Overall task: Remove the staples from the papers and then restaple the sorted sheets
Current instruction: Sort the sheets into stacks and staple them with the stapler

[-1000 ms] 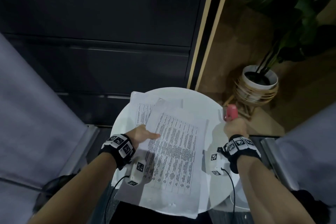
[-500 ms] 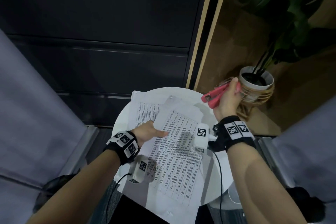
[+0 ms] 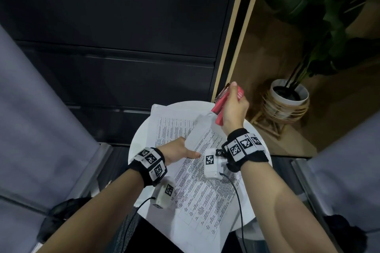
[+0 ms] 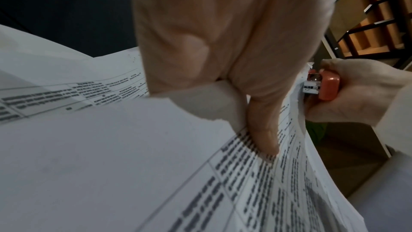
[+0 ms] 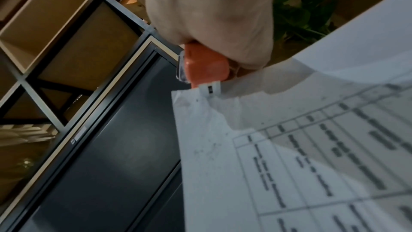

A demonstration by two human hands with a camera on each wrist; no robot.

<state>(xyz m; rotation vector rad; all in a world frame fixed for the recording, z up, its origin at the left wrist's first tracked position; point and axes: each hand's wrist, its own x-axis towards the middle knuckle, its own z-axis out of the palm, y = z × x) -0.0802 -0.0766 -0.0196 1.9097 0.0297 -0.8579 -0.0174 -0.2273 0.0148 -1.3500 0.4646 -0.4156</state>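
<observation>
While we look down from the head view, we list a round white table [image 3: 141, 135] bearing printed papers [image 3: 197, 187] that overhang its near edge. Our left hand [image 3: 176, 151] grips the upper sheets at their left edge, thumb lying across the printed face, and those sheets rise toward the far right. Our right hand [image 3: 232, 108] is curled round a red stapler [image 3: 219, 106], held above the table's far edge with its mouth at the raised corner of the papers. Entered beside these: a dark cabinet [image 3: 123, 37] behind the table, a potted plant [image 3: 287, 96] in a woven stand to the right, and grey upholstery [image 3: 30, 119] on either side.

From the left wrist view, we record the left hand [image 4: 223, 41] pinching a folded thickness of the papers [image 4: 111, 165], thumb [image 4: 263, 130] pressed on a table of blurred print. Beyond the sheets' far edge the right hand [image 4: 356, 94] clasps the stapler [image 4: 327, 85], its metal nose touching the papers' corner.

From the right wrist view, we record the right hand [image 5: 211, 15] wrapped over the stapler [image 5: 205, 66], whose front end meets the top corner of the papers [image 5: 289, 165]. Small dark marks dot that corner; we cannot tell whether they are holes. Whether the stapler is squeezed down we cannot tell. Wooden shelving [image 5: 55, 33] and the dark cabinet [image 5: 111, 165] fill the left side, and plant leaves [image 5: 301, 15] show behind the hand.
</observation>
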